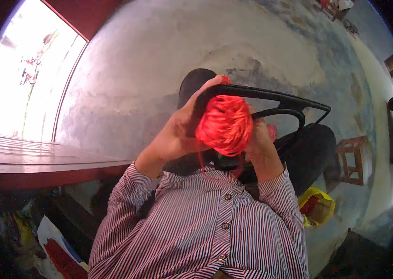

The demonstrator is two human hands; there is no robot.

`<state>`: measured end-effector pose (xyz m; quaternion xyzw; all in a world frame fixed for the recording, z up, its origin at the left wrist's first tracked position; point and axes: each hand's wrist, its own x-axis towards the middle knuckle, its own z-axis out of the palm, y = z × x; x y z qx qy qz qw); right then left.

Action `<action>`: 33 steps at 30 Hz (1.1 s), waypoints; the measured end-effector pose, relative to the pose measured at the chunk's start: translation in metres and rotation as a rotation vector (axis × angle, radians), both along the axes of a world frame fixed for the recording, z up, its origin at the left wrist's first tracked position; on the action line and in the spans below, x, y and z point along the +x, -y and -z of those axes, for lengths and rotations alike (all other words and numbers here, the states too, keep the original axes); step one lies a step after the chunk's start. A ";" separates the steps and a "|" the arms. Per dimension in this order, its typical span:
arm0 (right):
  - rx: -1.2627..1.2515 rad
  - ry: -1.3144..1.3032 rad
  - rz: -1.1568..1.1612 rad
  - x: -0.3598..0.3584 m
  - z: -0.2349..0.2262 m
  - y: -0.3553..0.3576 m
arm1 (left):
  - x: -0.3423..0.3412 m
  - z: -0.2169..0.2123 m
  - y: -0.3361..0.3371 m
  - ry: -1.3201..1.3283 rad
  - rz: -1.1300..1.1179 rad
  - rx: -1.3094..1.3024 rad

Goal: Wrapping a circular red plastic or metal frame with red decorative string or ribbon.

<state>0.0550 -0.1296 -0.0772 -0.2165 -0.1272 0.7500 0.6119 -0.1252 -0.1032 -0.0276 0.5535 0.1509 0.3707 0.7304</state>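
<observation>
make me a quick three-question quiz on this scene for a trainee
1. True or false: the rounded bundle of glossy red strands lies on the floor.
2. Is the open yellow plastic-looking container on the person's (a) left or (b) right?
3. Which hand is at the left end of the black angular rigid frame?

Key:
1. False; it shows between the left hand and right hand.
2. b
3. The left hand.

You are seeing no readable text, label, brand, number or sign. Black frame and red cord you are holding: showing no legible lettering. Striped shirt you are wearing: bearing no readable mark. Yellow bag, white, red and blue sheet: giving no legible print.
</observation>
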 end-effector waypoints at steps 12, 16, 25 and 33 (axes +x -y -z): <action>-0.107 0.528 0.286 0.054 0.032 0.021 | -0.016 0.024 -0.018 -0.359 -0.240 0.316; 0.383 0.502 0.305 0.054 -0.012 0.052 | -0.023 0.021 -0.019 -0.306 -0.141 -0.137; 0.963 0.236 -0.351 0.090 -0.074 0.076 | -0.028 0.024 -0.030 -0.211 -0.148 -0.088; 0.496 0.065 0.108 0.131 -0.046 0.098 | -0.029 0.031 -0.024 -0.188 -0.317 -0.123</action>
